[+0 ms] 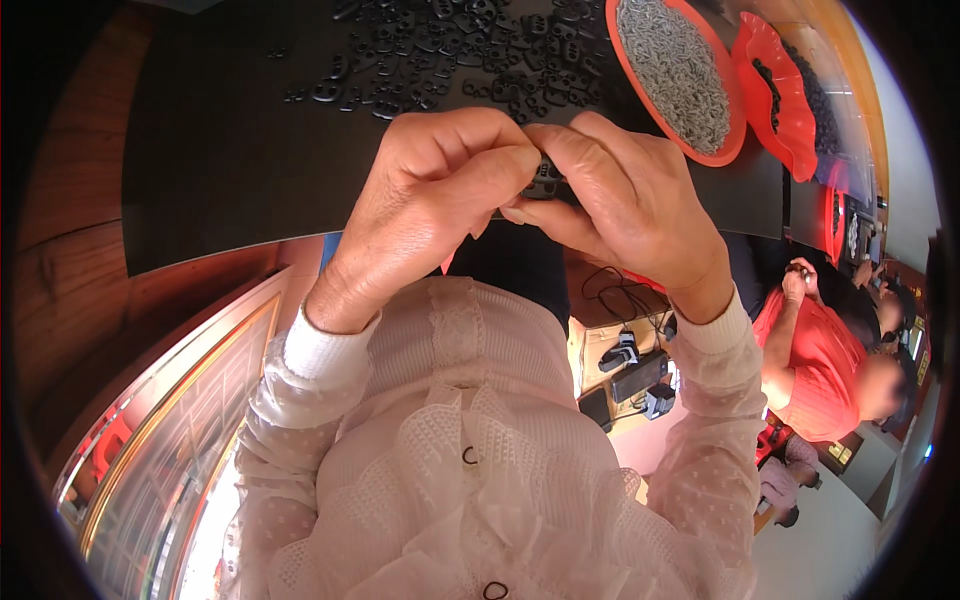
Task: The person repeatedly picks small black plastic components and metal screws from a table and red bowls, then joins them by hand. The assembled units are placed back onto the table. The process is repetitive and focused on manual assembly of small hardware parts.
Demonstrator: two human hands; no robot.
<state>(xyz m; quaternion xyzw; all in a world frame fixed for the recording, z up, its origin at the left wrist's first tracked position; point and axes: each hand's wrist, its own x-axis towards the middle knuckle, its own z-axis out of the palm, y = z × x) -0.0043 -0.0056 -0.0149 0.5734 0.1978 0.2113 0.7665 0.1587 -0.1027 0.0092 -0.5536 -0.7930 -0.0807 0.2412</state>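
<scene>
Both my hands meet just above the table's near edge, closed in a pinch around a small black plastic piece with holes (543, 178), which looks like a cord lock. My left hand (440, 190) presses its thumb and forefinger at the piece's left side. The thumb and fingers of my right hand (635, 190) grip it from the right. Fingertips hide part of the piece. Beyond my hands lies a spread of similar loose black plastic pieces (450, 50). Right of them stands an orange-red bowl (735, 150) full of small grey metal pieces that look like springs (675, 75).
A red wavy-rimmed bowl (795, 130) with black pieces stands farther right, beside a clear bag of dark parts (825, 110). The black table (220, 150) ends just before my body. Chargers and cables (635, 370) lie below right. A person in red (815, 360) sits at right.
</scene>
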